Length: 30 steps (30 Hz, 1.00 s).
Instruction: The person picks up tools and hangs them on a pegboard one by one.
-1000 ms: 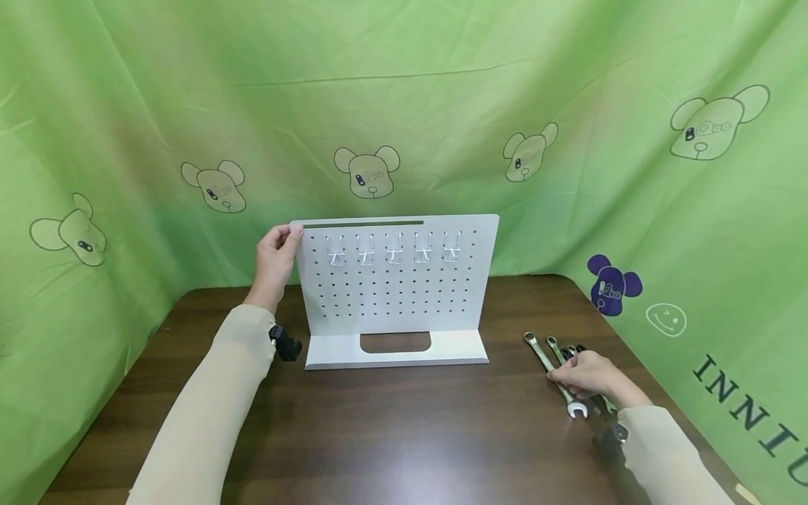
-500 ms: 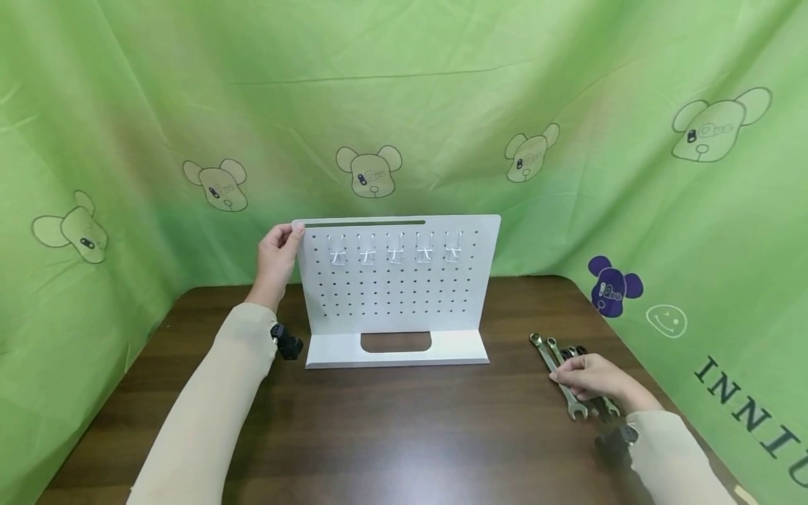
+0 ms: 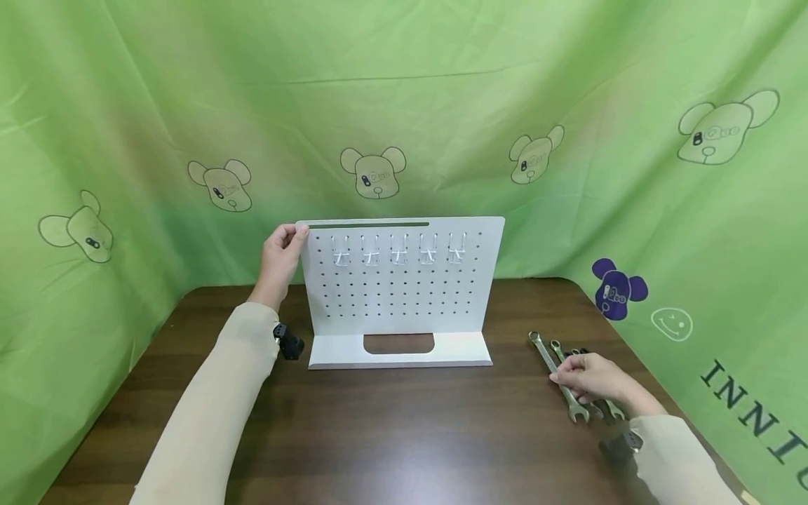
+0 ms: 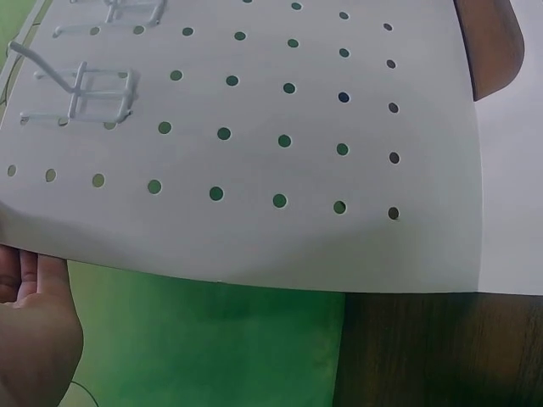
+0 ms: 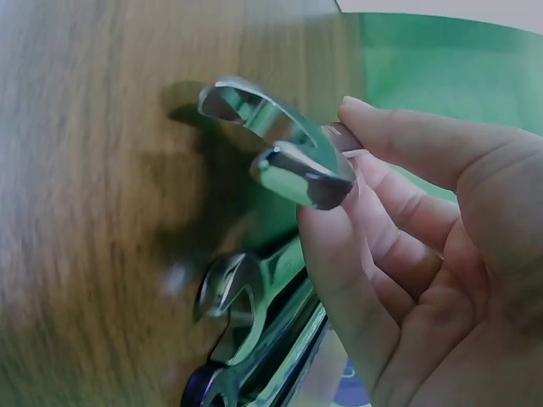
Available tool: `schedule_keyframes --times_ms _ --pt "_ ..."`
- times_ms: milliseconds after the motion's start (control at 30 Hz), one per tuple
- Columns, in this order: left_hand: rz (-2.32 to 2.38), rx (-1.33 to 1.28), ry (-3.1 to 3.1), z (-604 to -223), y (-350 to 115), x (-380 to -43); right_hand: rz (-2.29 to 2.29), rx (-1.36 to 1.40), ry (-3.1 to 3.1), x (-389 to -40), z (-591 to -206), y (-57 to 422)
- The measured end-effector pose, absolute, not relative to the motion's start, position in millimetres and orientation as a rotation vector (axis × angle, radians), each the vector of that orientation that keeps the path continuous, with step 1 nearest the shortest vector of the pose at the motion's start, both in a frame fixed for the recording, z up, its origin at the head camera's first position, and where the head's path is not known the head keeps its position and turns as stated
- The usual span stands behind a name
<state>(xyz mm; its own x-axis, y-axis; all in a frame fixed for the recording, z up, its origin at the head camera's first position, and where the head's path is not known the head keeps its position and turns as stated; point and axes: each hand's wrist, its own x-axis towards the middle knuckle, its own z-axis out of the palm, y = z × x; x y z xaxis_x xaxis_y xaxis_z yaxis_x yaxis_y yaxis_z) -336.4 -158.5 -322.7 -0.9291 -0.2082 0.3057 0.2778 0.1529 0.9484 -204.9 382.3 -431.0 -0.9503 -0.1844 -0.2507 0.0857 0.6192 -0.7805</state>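
A white pegboard (image 3: 399,324) stands upright on its flat base, with several wire hooks (image 3: 398,251) in a row near its top. My left hand (image 3: 279,263) pinches the board's upper left corner between thumb and fingers; the left wrist view shows that hand (image 4: 38,335) at the board's edge. On the right, my right hand (image 3: 596,379) pinches a silver combination wrench (image 3: 576,408) by its shaft. Its open end (image 5: 293,165) points toward the right wrist camera, above the wood. Several more wrenches (image 5: 229,309) lie side by side beneath that hand, partly hidden by it.
The brown wooden table (image 3: 404,428) extends before the pegboard. A green curtain (image 3: 429,112) printed with bear heads hangs behind and along both sides. A black wrist camera (image 3: 290,344) sits on the left wrist.
My right hand has shifted slightly to the right with the wrench, nearer to the other wrenches. My left hand keeps its hold on the pegboard corner.
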Motion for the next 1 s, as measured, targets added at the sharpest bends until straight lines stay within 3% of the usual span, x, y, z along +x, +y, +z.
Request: schedule_keyframes --times_ms 1000 --pt "-1.942 -0.112 -2.026 -322 -161 -337 -1.434 -0.41 2.426 -220 -423 317"
